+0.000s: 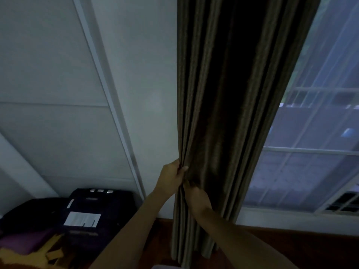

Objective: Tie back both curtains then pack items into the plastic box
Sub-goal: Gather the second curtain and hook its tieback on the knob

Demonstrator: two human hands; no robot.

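Note:
A dark olive-brown curtain (229, 94) hangs in a gathered bunch at the left side of the window, reaching down to the floor. My left hand (172, 176) grips the curtain's left edge folds, thumb in front. My right hand (197, 198) sits just below and to the right of it, fingers closed into the folds of the same curtain. No tie-back band and no plastic box can be made out; a pale object (165, 266) peeks in at the bottom edge.
A window (314, 142) with a sheer layer and white frame fills the right. White wall panels (58, 94) stand at left. Dark luggage (91, 210) with a white label and purple-and-yellow fabric (25, 249) lie at lower left. The floor (291, 249) is reddish wood.

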